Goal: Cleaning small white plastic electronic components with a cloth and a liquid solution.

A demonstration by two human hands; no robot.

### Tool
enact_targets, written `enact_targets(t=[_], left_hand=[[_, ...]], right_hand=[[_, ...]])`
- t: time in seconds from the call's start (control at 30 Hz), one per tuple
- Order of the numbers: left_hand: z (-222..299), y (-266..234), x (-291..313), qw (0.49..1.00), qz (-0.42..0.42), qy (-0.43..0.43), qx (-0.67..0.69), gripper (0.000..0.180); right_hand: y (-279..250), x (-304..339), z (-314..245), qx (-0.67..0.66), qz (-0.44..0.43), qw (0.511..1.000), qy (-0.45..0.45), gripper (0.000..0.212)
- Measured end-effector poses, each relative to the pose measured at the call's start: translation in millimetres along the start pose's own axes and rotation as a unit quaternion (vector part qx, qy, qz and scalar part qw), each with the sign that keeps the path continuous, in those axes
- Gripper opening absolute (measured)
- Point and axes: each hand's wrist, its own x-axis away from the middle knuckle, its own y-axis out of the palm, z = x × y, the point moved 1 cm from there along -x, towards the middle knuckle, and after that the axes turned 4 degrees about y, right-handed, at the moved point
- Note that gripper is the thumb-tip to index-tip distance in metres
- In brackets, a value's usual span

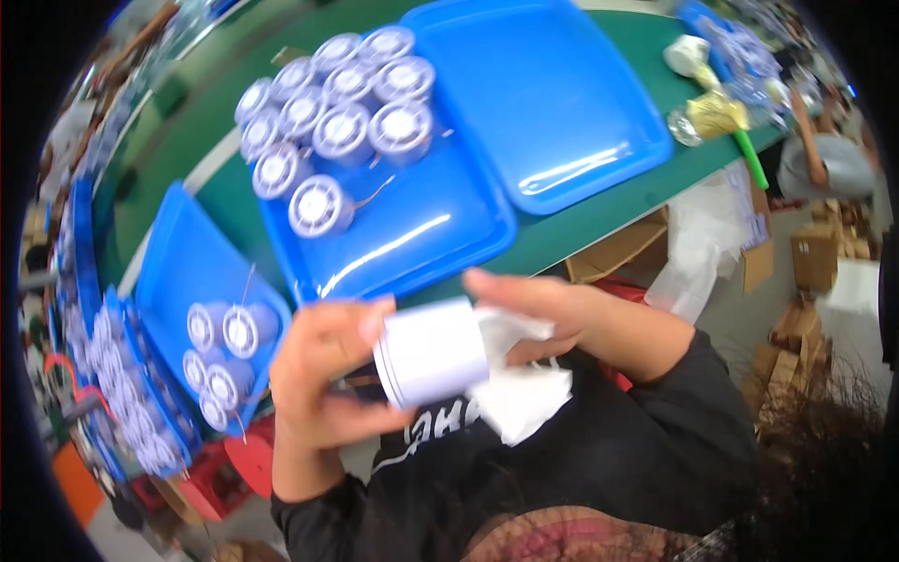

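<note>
A white cylindrical housing (433,354) lies on its side in the air in front of my chest. My left hand (323,370) grips its left end, thumb above and fingers below. A crumpled white wiping cloth (524,398) hangs from my right hand (538,309), which is closed on it at the housing's right end. Part of the cloth touches that end; the right fingertips are partly hidden behind it. Beyond my hands, a blue tray (403,253) carries several similar white round units (318,206) with slotted faces and thin wires.
A second blue tray (562,112) stands at the right on the green table (609,211). Another blue tray (173,253) at the left holds several units. A yellow-wrapped item (716,114) and a green handle (749,159) lie far right. Cardboard boxes (815,258) and people are beyond.
</note>
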Motion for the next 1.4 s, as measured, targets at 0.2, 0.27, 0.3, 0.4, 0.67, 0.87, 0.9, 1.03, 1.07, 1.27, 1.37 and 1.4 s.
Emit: enact_targets(t=[0.2, 0.27, 0.3, 0.4, 0.67, 0.87, 0.9, 1.03, 1.07, 1.27, 1.37, 1.4], left_hand=[[-17, 18, 9, 0.986, 0.13, -0.051, 0.086, 0.069], [-15, 20, 9, 0.978, 0.136, -0.104, 0.121, 0.068], [-14, 22, 9, 0.977, 0.142, -0.107, 0.119, 0.068], [-12, 24, 7, 0.965, 0.159, -0.156, 0.135, 0.066], [-9, 21, 4, 0.937, 0.183, -0.227, 0.195, 0.062], [-10, 19, 4, 0.924, 0.182, -0.24, 0.234, 0.06], [-10, 19, 4, 0.931, 0.172, -0.232, 0.223, 0.06], [-13, 13, 6, 0.966, 0.148, -0.167, 0.132, 0.059], [-11, 5, 5, 0.99, 0.087, -0.113, -0.015, 0.06], [-9, 0, 0, 0.99, 0.065, -0.108, -0.066, 0.069], [-3, 4, 3, 0.973, 0.087, -0.192, 0.092, 0.068], [-2, 5, 4, 0.956, 0.107, -0.215, 0.169, 0.068]], right_hand=[[5, 30, -30, 0.08, 0.217, 0.876, -0.423, 0.033], [16, 24, -46, 0.327, 0.316, 0.728, -0.513, 0.045], [16, 22, -46, 0.383, 0.336, 0.683, -0.523, 0.049], [31, 4, -42, 0.439, 0.287, 0.641, -0.56, 0.059], [33, -17, -24, 0.393, 0.185, 0.738, -0.517, 0.048], [36, -19, -19, 0.488, 0.244, 0.674, -0.498, 0.022], [33, -20, -17, 0.512, 0.257, 0.631, -0.523, 0.021], [37, -21, -19, 0.39, 0.255, 0.757, -0.457, 0.028], [34, -26, -24, 0.251, 0.214, 0.862, -0.384, 0.033], [33, -24, -26, 0.363, 0.225, 0.768, -0.477, 0.028], [29, -21, -26, 0.514, 0.246, 0.596, -0.566, 0.023], [30, -20, -24, 0.554, 0.251, 0.529, -0.591, 0.022]])
